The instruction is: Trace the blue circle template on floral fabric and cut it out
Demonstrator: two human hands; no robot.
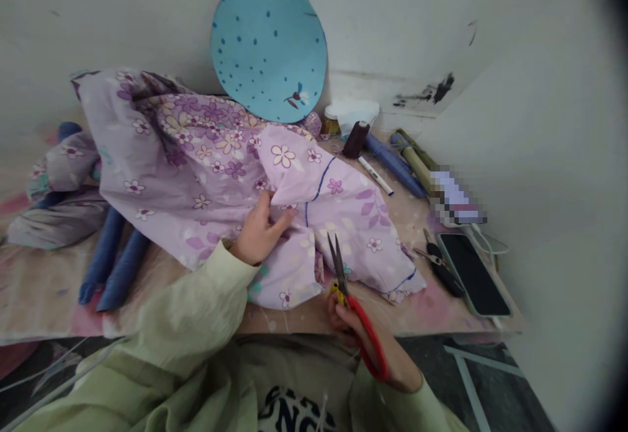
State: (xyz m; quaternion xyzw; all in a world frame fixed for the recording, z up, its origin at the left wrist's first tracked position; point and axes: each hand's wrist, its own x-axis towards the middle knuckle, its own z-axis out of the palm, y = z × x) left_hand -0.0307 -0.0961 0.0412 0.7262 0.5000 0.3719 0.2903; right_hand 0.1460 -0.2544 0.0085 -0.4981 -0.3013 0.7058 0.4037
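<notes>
A purple floral cloth (226,183) lies spread and bunched over the table, with dark blue curved lines drawn on its right part. My left hand (262,232) rests on the cloth near one of these lines, its thumb and index finger apart. Red-handled scissors (364,330) are in my right hand (346,317), by the cloth's front edge. Their blades point away from me and stand slightly apart, just right of a slit in the cloth. The fingers of my right hand are wrapped round the handles.
A blue dotted disc (269,46) leans on the wall. Right of the cloth are a dark thread spool (356,139), a white marker (375,175), rolled fabrics (396,165), keys (444,271) and a phone (474,275). Blue rolls (122,271) lie at the left.
</notes>
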